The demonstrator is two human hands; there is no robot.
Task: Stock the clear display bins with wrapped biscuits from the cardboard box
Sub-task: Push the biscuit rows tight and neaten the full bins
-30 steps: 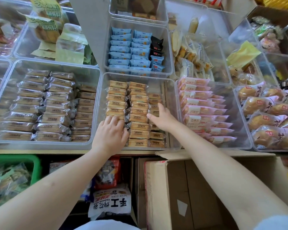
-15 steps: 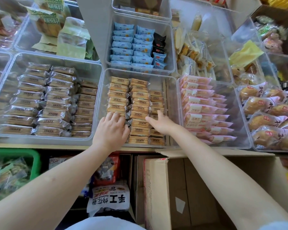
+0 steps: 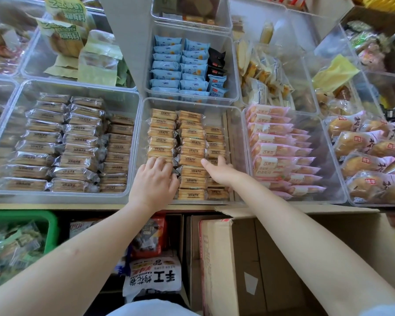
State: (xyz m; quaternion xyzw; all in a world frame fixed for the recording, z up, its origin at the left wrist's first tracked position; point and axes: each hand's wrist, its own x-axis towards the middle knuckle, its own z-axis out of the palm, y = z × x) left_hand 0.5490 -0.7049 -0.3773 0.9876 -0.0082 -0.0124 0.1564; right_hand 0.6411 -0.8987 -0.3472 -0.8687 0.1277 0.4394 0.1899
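Left hand [image 3: 154, 182]: laid flat, fingers straight, on the near left column of wrapped biscuits [image 3: 189, 142].
Right hand [image 3: 217, 169]: fingers extended, pressed against the right column; nothing is gripped.
Wrapped biscuits: stacked in three columns inside the clear display bin [image 3: 235, 142].
Cardboard box [image 3: 283, 258]: stood open below the bins, under the right forearm.
Neighbours: pink packets [image 3: 276, 147] are binned alongside, to the right.

Green crate [image 3: 21, 221] at lower left; to its right, a white snack bag [image 3: 154, 278] below a red packet [image 3: 149, 238].
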